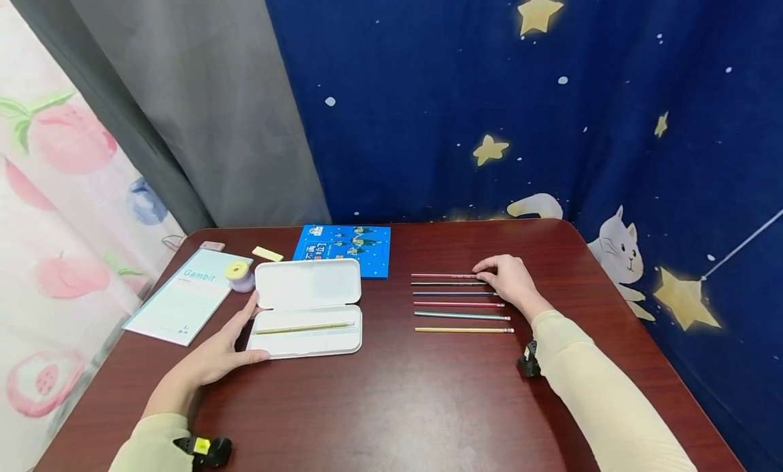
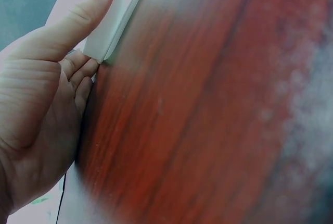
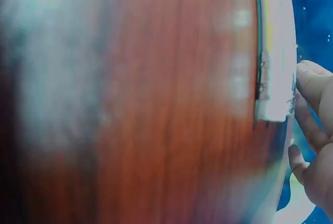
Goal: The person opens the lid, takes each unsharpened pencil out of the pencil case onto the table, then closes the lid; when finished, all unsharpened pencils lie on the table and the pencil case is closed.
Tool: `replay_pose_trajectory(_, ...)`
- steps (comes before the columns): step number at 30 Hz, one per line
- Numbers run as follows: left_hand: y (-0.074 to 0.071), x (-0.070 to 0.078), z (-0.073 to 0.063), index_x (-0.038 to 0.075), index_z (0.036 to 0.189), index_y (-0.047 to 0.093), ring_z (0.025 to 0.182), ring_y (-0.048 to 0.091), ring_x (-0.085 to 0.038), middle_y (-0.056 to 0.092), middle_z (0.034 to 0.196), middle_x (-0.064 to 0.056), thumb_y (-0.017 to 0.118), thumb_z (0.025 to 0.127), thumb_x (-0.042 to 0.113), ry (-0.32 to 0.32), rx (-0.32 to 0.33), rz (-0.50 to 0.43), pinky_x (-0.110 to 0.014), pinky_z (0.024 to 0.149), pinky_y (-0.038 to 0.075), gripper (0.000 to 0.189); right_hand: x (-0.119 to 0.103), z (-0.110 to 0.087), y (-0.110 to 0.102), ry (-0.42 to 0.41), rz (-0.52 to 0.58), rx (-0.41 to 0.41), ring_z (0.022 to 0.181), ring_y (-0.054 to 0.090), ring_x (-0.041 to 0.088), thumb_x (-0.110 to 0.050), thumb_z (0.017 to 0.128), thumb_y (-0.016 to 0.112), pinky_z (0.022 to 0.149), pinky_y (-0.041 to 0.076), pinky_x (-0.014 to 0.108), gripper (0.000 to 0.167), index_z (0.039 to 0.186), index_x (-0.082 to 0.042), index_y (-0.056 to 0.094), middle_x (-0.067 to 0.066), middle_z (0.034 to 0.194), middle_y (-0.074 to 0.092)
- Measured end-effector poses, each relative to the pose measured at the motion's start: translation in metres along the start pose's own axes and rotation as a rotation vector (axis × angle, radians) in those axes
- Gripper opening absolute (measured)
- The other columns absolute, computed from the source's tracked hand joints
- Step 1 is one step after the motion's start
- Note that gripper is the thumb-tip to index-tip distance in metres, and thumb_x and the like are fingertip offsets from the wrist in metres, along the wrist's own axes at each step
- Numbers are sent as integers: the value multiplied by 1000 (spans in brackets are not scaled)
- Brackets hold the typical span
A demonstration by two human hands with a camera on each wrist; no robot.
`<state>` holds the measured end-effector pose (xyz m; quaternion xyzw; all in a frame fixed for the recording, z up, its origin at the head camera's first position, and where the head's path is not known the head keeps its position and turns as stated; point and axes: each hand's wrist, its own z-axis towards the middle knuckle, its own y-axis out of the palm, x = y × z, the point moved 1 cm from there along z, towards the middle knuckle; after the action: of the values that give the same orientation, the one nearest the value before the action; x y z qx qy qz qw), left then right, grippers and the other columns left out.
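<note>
The white pencil case [image 1: 308, 346] lies with its lid raised back, and a gold pencil [image 1: 304, 328] rests inside. My left hand [image 1: 223, 349] holds the case at its left end, thumb at the front corner and fingers near the hinge. In the left wrist view, the thumb [image 2: 86, 23] overlaps the case and other fingertips touch its corner. Several pencils lie in a row to the right, among them a yellow pencil [image 1: 461, 330] nearest me. My right hand [image 1: 510, 281] pinches the right end of the farthest one, a red pencil [image 1: 440, 275], hiding that end.
Behind the case lies a blue book [image 1: 373, 251]. At the left are a pale notebook [image 1: 189, 295], a roll of tape [image 1: 238, 275], a yellow block [image 1: 268, 254] and a small pinkish block [image 1: 212, 245]. Curtains [image 1: 428, 118] hang behind the brown table [image 1: 391, 404].
</note>
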<state>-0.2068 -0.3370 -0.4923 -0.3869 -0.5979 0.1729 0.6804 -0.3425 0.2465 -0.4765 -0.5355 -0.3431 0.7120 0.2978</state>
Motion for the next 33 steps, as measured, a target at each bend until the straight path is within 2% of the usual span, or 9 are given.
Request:
replay_pose_trajectory(3, -1, 0, 0, 28, 169, -6, 150, 20, -48, 23, 168, -25, 84, 88, 39, 1, 1, 1, -76, 110, 22, 122, -15, 1, -6, -31, 55, 91, 74, 68, 26, -20, 97, 76, 74, 55, 43, 20, 116, -18, 81, 7, 116, 78)
replay_pose_trajectory(6, -2, 2, 1, 27, 169, -6, 149, 21, -47, 26, 166, -25, 85, 87, 40, 1, 0, 7, -76, 110, 23, 122, -39, 1, -12, -74, 121, 177, 49, 48, 21, -26, 98, 76, 56, 44, 37, 24, 120, -20, 80, 5, 111, 79)
replay_pose_trajectory(7, -2, 2, 1, 27, 169, -6, 149, 22, -47, 26, 166, -25, 85, 87, 40, 1, 0, 10, -76, 110, 23, 123, -48, 2, -12, -98, 130, 192, 48, 44, 19, -28, 98, 76, 54, 41, 36, 24, 121, -21, 80, 4, 110, 79)
replay_pose_trajectory(11, -3, 2, 2, 26, 169, -6, 149, 22, -47, 27, 165, -25, 85, 87, 40, 3, -4, 12, -76, 110, 23, 123, -89, 1, -3, -176, 169, 183, 54, 48, 14, -32, 97, 76, 57, 43, 34, 23, 118, -25, 81, -2, 111, 79)
replay_pose_trajectory(16, -1, 1, 1, 26, 169, -6, 149, 21, -48, 26, 166, -25, 85, 87, 39, -2, -3, 10, -76, 110, 22, 123, -141, -5, 28, -282, 198, 76, 58, 53, 10, -28, 96, 78, 62, 49, 34, 19, 114, -26, 83, -7, 109, 79)
replay_pose_trajectory(20, 0, 1, 1, 28, 169, -5, 150, 20, -49, 22, 168, -25, 85, 87, 39, -7, -2, 10, -78, 110, 22, 122, -175, -10, 59, -363, 191, -20, 93, 73, 8, -25, 95, 80, 83, 58, 30, 21, 115, -21, 83, -5, 109, 79)
replay_pose_trajectory(25, 1, 0, 1, 28, 169, -5, 150, 20, -49, 22, 168, -25, 85, 87, 39, -1, -3, 4, -77, 109, 22, 122, -207, -15, 92, -445, 64, -115, 103, 73, 10, -23, 97, 78, 88, 56, 25, 21, 117, -21, 82, -6, 109, 79)
replay_pose_trajectory(30, 0, -1, 0, 28, 169, -6, 150, 20, -50, 21, 168, -26, 85, 88, 36, -3, -2, 11, -76, 108, 24, 122, -232, -20, 116, -425, -16, -238, 106, 71, 6, -26, 99, 74, 88, 53, 18, 24, 122, -23, 80, -9, 114, 78)
replay_pose_trajectory(33, 0, 0, 1, 28, 169, -5, 149, 23, -48, 24, 167, -27, 85, 87, 36, -3, 1, 15, -75, 108, 25, 122, -240, -22, 124, -400, -61, -272, 108, 71, 6, -26, 99, 74, 93, 52, 20, 25, 123, -23, 80, -10, 115, 78)
